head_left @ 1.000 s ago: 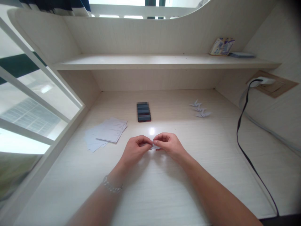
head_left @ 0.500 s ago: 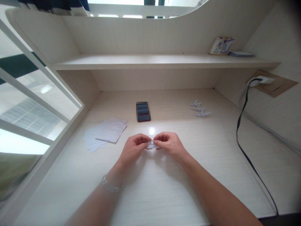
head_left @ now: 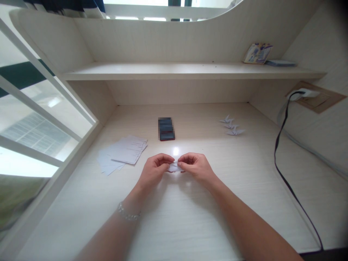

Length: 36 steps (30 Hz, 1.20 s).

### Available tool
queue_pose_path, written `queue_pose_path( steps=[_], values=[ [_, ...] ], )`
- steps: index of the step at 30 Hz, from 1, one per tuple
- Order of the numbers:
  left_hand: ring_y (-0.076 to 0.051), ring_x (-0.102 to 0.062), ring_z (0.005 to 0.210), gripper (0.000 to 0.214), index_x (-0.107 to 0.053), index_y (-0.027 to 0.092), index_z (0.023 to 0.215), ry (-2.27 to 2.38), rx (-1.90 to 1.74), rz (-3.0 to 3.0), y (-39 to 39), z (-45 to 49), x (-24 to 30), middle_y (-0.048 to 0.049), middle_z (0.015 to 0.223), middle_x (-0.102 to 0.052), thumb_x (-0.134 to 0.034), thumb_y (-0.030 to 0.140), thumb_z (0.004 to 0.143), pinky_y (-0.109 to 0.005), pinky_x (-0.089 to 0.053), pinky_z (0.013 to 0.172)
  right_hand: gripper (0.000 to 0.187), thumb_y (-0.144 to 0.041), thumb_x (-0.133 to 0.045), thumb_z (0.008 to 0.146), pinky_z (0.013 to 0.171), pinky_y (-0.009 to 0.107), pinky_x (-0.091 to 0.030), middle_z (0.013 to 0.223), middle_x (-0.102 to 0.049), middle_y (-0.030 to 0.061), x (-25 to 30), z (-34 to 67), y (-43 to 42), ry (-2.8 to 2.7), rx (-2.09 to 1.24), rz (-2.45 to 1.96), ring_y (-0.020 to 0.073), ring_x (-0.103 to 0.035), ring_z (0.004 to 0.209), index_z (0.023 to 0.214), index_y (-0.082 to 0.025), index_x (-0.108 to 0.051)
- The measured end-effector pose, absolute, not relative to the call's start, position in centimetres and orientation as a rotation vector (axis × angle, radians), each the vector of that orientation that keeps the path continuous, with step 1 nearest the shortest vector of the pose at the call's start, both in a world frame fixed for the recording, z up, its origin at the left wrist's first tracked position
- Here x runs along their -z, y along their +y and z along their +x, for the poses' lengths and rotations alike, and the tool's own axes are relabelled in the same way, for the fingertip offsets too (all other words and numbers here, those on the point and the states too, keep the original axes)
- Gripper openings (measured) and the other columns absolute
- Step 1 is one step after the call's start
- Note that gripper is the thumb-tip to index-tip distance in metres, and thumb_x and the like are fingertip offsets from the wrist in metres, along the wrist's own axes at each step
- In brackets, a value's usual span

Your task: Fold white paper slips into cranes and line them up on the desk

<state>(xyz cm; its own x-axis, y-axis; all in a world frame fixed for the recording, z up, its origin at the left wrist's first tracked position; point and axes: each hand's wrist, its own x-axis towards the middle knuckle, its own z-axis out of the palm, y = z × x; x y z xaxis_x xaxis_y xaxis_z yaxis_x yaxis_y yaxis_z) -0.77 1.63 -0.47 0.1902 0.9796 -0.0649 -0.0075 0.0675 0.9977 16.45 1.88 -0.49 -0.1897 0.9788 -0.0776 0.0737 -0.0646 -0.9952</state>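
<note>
A small folded piece of white paper (head_left: 174, 167) is pinched between my two hands, just above the desk. My left hand (head_left: 157, 168), with a bracelet on its wrist, grips the paper's left side between thumb and fingers. On the other side, my right hand (head_left: 196, 166) pinches the right part with thumb and forefinger. The fingertips partly hide the folds. Three small white paper cranes (head_left: 232, 126) stand in a row at the back right of the desk. To the left lies a fanned stack of white paper sheets (head_left: 129, 150).
A dark, pixelated flat object (head_left: 166, 129) lies beyond my hands. A black cable (head_left: 276, 152) runs from the wall socket (head_left: 320, 97) down the desk's right side. The shelf (head_left: 163, 70) above holds a colourful small packet (head_left: 257, 53) and a flat item.
My left fingers have shifted slightly on the folded paper, and more of it shows between the hands. The whole view has moved a little; the other things lie as before.
</note>
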Motion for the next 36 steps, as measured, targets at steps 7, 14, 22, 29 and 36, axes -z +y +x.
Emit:
queue_pose_path(
  steps=[7, 14, 22, 29, 36],
  values=[
    [-0.015, -0.061, 0.072, 0.016, -0.065, 0.014, 0.084, 1.058, -1.041, 1.188, 1.62, -0.7, 0.67, -0.0047, 0.082, -0.066, -0.057, 0.016, 0.071, -0.028, -0.053, 0.065, 0.012, -0.026, -0.065, 0.066, 0.058, 0.027, -0.053, 0.068, -0.064, 0.0017, 0.21, 16.46, 1.8, -1.36, -1.387, -1.206, 0.0144, -0.06, 0.062, 0.074, -0.016, -0.067],
    [-0.017, -0.063, 0.079, 0.022, -0.064, 0.014, 0.093, 1.051, -1.004, 1.241, 1.63, -0.96, 0.59, -0.0068, 0.087, -0.067, -0.06, 0.016, 0.072, -0.03, -0.053, 0.07, 0.012, -0.025, -0.065, 0.067, 0.058, 0.027, -0.053, 0.068, -0.064, 0.0016, 0.36, 16.46, 1.78, -1.367, -1.371, -1.21, 0.0142, -0.059, 0.062, 0.074, -0.016, -0.068],
    [-0.017, -0.063, 0.075, 0.022, -0.063, 0.015, 0.095, 1.061, -0.993, 1.226, 1.61, -0.96, 0.53, -0.0062, 0.081, -0.067, -0.059, 0.021, 0.074, -0.03, -0.053, 0.067, 0.012, -0.025, -0.065, 0.068, 0.057, 0.027, -0.053, 0.068, -0.064, 0.0017, 0.42, 16.35, 1.74, -1.346, -1.381, -1.204, 0.0143, -0.06, 0.062, 0.075, -0.015, -0.067],
    [-0.015, -0.061, 0.075, 0.014, -0.063, 0.015, 0.088, 1.102, -1.012, 1.387, 1.62, -0.63, 0.74, -0.0054, 0.085, -0.066, -0.059, 0.021, 0.076, -0.025, -0.049, 0.066, 0.015, -0.027, -0.066, 0.068, 0.057, 0.027, -0.055, 0.07, -0.064, 0.0021, 0.57, 16.31, 1.87, -1.333, -1.385, -1.192, 0.0143, -0.06, 0.063, 0.076, -0.014, -0.067],
    [-0.016, -0.062, 0.077, 0.018, -0.061, 0.015, 0.086, 1.147, -1.054, 1.415, 1.56, -0.48, 1.12, -0.006, 0.083, -0.066, -0.065, 0.027, 0.073, -0.027, -0.049, 0.07, 0.021, -0.03, -0.069, 0.067, 0.061, 0.029, -0.056, 0.076, -0.066, 0.0043, 0.61, 16.17, 1.75, -1.281, -1.454, -1.166, 0.0167, -0.063, 0.071, 0.082, -0.014, -0.068]
  ],
)
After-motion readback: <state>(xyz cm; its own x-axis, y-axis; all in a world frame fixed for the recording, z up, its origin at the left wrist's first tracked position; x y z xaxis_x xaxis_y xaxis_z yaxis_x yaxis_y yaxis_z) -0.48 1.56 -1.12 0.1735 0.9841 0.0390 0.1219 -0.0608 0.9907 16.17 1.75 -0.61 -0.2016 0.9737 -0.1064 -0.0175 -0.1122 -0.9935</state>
